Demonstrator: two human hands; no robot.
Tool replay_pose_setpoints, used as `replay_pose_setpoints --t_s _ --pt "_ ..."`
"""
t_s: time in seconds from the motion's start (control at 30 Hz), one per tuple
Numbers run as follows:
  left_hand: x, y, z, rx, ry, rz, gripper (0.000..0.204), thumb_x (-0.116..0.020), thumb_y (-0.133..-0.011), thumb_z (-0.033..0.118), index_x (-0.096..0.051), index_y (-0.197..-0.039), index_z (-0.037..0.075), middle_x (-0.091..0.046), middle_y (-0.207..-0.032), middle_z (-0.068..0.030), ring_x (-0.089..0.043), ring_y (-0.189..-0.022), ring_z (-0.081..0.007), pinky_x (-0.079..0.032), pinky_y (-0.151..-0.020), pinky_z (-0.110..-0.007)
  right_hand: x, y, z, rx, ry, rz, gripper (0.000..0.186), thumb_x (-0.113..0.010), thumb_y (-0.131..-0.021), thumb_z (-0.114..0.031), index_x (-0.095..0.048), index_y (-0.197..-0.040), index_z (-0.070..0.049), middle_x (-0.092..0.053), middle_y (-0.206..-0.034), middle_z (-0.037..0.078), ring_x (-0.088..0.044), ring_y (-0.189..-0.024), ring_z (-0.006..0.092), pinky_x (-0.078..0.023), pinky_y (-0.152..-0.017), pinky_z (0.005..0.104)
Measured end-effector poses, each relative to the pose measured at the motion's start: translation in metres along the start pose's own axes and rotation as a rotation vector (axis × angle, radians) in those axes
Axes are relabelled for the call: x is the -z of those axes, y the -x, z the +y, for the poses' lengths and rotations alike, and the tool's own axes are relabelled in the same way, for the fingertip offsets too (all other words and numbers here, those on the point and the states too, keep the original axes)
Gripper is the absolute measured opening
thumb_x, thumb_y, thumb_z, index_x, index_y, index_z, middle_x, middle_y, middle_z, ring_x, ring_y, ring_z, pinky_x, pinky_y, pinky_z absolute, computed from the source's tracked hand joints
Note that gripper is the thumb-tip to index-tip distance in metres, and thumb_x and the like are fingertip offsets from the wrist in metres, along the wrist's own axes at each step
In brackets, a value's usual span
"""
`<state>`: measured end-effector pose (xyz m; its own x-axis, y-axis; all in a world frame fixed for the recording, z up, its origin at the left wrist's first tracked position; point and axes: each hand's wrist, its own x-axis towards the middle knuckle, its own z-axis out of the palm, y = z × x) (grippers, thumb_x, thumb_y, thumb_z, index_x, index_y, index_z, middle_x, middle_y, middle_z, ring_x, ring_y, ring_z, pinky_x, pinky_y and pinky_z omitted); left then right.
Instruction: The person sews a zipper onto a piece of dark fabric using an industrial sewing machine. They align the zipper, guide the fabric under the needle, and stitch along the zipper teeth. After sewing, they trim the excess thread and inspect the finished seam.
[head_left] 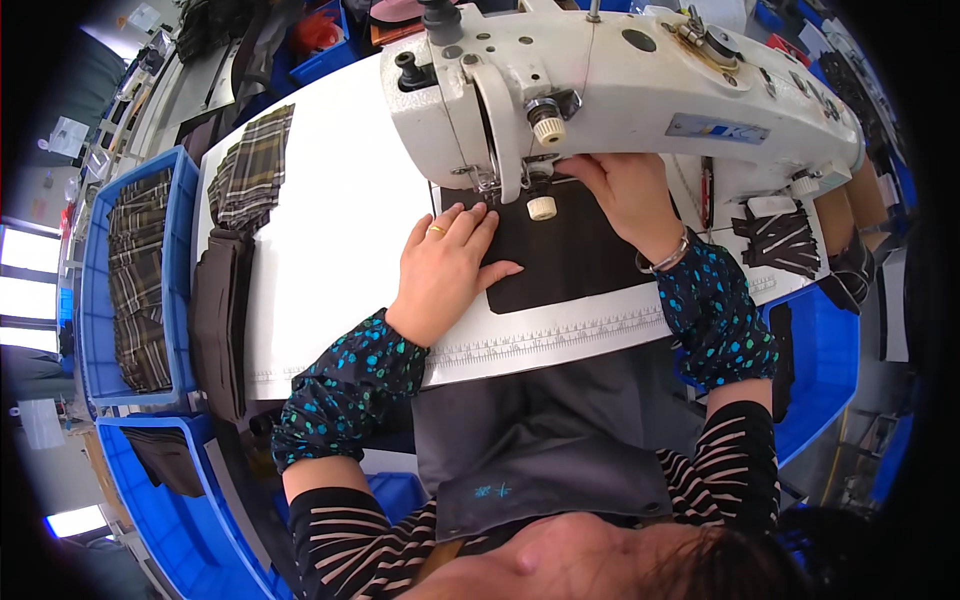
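Note:
A dark brown fabric panel (560, 255) lies on the white sewing table under the head of a sewing machine (620, 85). My left hand (443, 262) rests flat on the panel's left edge, thumb spread, fingertips close to the presser foot (488, 190). To the right of the needle area, my right hand (632, 195) reaches under the machine arm over the panel's far right part. Its thumb points left, while the machine hides most of its fingers, so I cannot tell whether they grip the cloth.
Plaid fabric pieces (250, 165) and a stack of dark cloth (222, 320) lie at the table's left. Beside them stands a blue crate (185, 270) of plaid pieces. Dark strips (780, 240) sit at the right, near a red-and-black tool (708, 185). A ruler scale (560, 335) runs along the front edge.

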<state>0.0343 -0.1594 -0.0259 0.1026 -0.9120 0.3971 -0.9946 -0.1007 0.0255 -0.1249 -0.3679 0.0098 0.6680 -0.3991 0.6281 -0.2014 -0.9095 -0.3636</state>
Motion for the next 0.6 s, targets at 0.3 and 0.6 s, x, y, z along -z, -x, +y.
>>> replay_pose_setpoints --t_s 0.3,0.6 --pt "-0.003 0.001 -0.003 0.013 0.033 -0.01 0.062 -0.074 -0.086 0.053 -0.07 -0.13 0.01 -0.068 -0.135 -0.0049 -0.062 -0.127 -0.0255 -0.047 -0.108 -0.045 0.105 0.039 0.005 0.299 0.116 0.157 0.025 -0.072 -0.095 -0.023 -0.067 -0.079 -0.006 -0.064 -0.073 0.008 -0.064 -0.073 0.0269 -0.048 -0.073 0.0395" --pt "-0.005 -0.006 0.002 -0.003 0.037 0.022 0.063 -0.075 -0.085 0.052 -0.069 -0.133 0.01 -0.068 -0.134 -0.0062 -0.063 -0.123 -0.0257 -0.048 -0.104 -0.043 0.264 0.09 0.27 -0.409 0.298 0.919 0.046 -0.058 -0.11 -0.029 -0.061 -0.138 0.006 -0.069 -0.125 0.01 -0.062 -0.101 0.0125 -0.05 -0.089 0.0271"
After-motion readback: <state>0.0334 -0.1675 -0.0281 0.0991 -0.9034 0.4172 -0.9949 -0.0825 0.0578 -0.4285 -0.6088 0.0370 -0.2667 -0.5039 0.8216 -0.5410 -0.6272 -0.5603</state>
